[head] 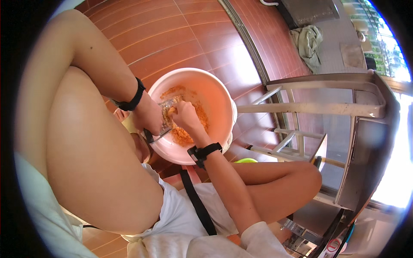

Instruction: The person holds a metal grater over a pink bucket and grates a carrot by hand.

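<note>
A pale pink plastic basin (216, 87) stands on the floor between my legs. My left hand (148, 116) is shut on the black-ended handle of a metal grater (167, 104), which slants over the basin's near-left part. Against the grater's face, my right hand (187, 117) holds a small orange piece (172, 111) of food, perhaps carrot, mostly hidden by the fingers. Shredded orange bits (182, 137) lie in the basin under the grater and cling to its wall. Both wrists wear black straps.
Red-brown tiles (161, 35) cover the floor, with a metal door track (246, 42) across it. A metal-framed stand (303, 108) rises at the right, over a smaller folding step (277, 150). A bright green object (246, 160) shows beside the basin. A grey cloth (306, 46) lies beyond.
</note>
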Tool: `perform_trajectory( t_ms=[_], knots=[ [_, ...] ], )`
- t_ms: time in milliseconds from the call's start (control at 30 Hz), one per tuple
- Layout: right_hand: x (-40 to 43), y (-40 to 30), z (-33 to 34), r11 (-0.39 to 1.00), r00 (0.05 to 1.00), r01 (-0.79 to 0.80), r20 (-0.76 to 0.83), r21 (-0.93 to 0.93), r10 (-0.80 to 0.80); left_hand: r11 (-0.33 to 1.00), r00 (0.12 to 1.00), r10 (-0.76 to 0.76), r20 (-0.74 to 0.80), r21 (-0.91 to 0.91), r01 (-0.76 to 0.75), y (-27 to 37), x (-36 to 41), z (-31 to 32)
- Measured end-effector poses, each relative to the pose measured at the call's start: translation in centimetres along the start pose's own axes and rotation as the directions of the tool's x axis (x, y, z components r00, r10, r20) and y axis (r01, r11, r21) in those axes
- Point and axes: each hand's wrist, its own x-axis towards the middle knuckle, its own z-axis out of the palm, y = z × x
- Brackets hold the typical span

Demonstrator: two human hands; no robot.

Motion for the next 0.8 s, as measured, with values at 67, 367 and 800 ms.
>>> perform_trajectory(
  t_ms=[67, 367, 800],
  knots=[
    [0.2, 0.4, 0.3, 0.996, 0.985, 0.020, -0.171, -0.086, -0.035, 1.000, 1.000, -0.002, 0.009, 0.003, 0.002, -0.3, -0.1, -0.3],
    [0.3, 0.2, 0.2, 0.999, 0.999, 0.009, -0.038, -0.040, -0.011, 1.000, 1.000, 0.008, 0.029, -0.003, -0.008, -0.1, 0.6, 0.4],
    [0.3, 1.3, 0.3, 1.000, 0.999, 0.000, 0.052, 0.021, -0.001, 1.000, 1.000, -0.010, 0.006, 0.002, 0.010, -0.2, 0.8, 0.8]
  ],
)
